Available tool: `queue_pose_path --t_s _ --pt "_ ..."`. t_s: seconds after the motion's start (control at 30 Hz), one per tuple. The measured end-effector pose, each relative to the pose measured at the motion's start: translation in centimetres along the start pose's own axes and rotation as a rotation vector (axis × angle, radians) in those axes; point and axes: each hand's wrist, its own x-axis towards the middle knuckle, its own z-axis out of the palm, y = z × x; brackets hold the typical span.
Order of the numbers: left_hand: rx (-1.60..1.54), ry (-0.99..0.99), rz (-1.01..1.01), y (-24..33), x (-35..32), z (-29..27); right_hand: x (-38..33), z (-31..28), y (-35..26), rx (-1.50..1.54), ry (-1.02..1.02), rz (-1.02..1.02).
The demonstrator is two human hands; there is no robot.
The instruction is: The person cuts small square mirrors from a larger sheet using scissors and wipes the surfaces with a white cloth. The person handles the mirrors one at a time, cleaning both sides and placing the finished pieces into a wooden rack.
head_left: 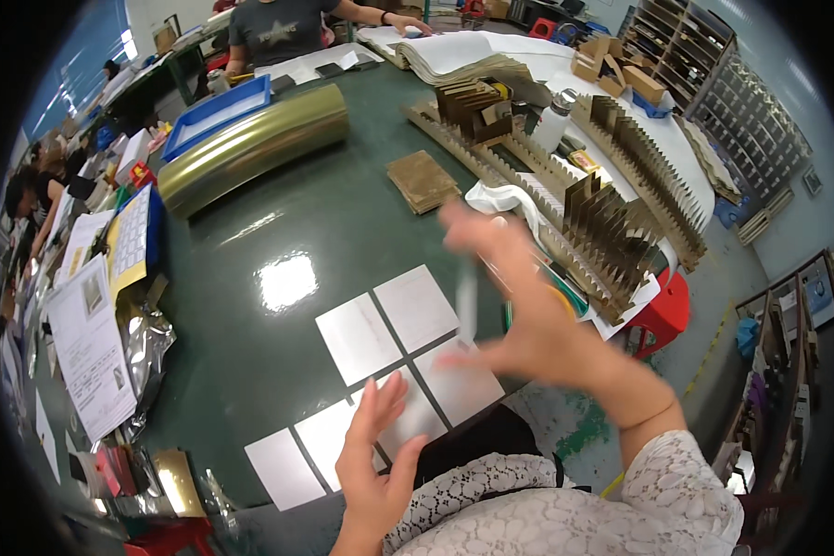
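Observation:
Thin, flat, silvery-white square plates lie in rows near the table's front edge, among them a far-left plate (285,469), an upper-left plate (359,337) and an upper-right plate (417,301). Over the front row, my left hand (377,463) is open, thumb and fingers apart, with nothing visible in it. My right hand (528,315) is raised above the right-hand plates and smeared by motion, its thumb and fingers wide apart. A blurred, pale upright strip (468,301) shows between them; whether the hand grips it cannot be made out.
A gold film roll (259,148) and a blue tray (215,116) lie at the back left. Brown sheets (422,182) are stacked ahead of my right hand. Notched racks (602,227), a white bottle (553,120) and a red stool (663,315) stand right. Another person (278,37) works opposite.

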Motion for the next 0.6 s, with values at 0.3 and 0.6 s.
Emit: queue_pose_path --t_s 0.3,0.6 --pt "-0.111 0.174 -0.282 -1.5 -0.3 -3.6 4.0 -11.3 11.7 -0.664 0.209 0.389" --pt "-0.142 0.200 -0.283 -2.9 0.0 -6.4 2.6 -12.1 15.0 -0.872 0.058 0.682"
